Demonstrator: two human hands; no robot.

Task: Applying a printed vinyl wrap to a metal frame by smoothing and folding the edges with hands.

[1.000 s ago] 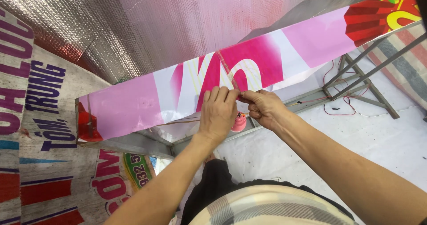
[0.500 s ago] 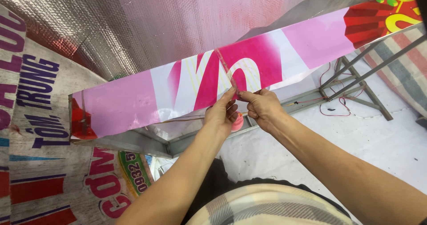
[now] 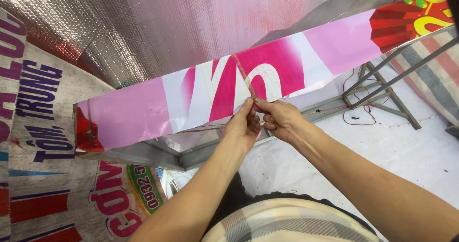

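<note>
Left hand (image 3: 243,127) and right hand (image 3: 281,120) close together at the lower edge of a long pink and white printed banner strip (image 3: 143,110), wrapped over a grey metal frame (image 3: 158,156). Fingers of the left hand (image 3: 247,109) drawn together, thumb and forefinger pinched on the bottom end of a narrow clear tape strip (image 3: 243,72) running slantwise across the banner. Fingers of the right hand (image 3: 264,107) curled shut, tips pinched on the same tape end, touching the left fingertips. Silver foil sheet (image 3: 158,27) behind the banner. Thin red wire (image 3: 356,115) on the pale floor (image 3: 406,160) to the right. Printed sack cloth (image 3: 43,184) at the left.
</note>
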